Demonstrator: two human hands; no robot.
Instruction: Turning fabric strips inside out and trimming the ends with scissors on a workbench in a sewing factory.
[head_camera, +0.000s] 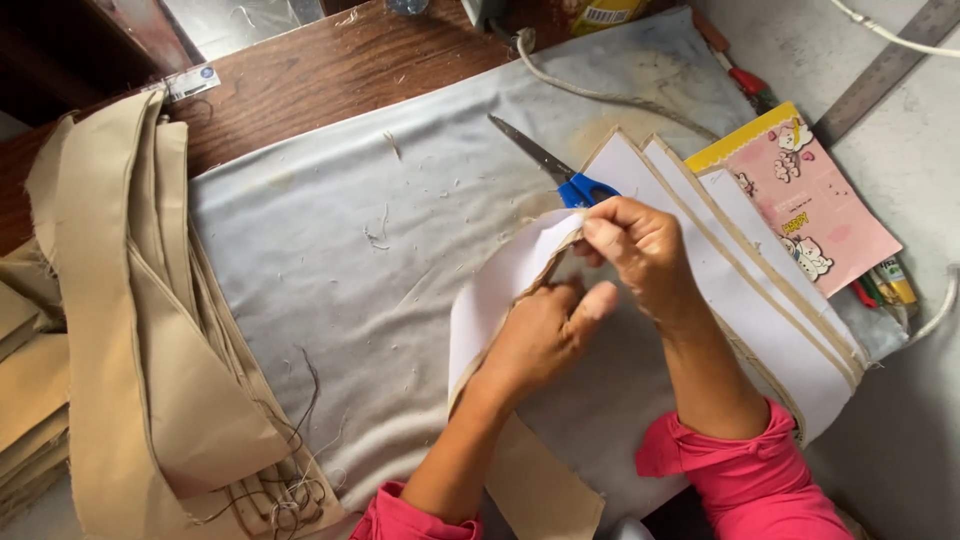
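Both of my hands work a curved piece of tan fabric backed with white interfacing (492, 290) over a grey padded cloth (330, 260). My left hand (545, 335) pinches the piece's inner edge, thumb up. My right hand (640, 245) grips the top of the same piece, fingers folded over its edge. Blue-handled scissors (560, 170) lie just beyond my right hand, blades pointing up-left.
A stack of white-faced tan pieces (760, 300) lies under my right forearm. Folded tan fabric strips (150, 330) pile up at the left. A pink and yellow booklet (810, 200), a metal ruler (880, 70) and pens (885, 285) sit at the right. Dark wooden tabletop (320, 70) shows behind.
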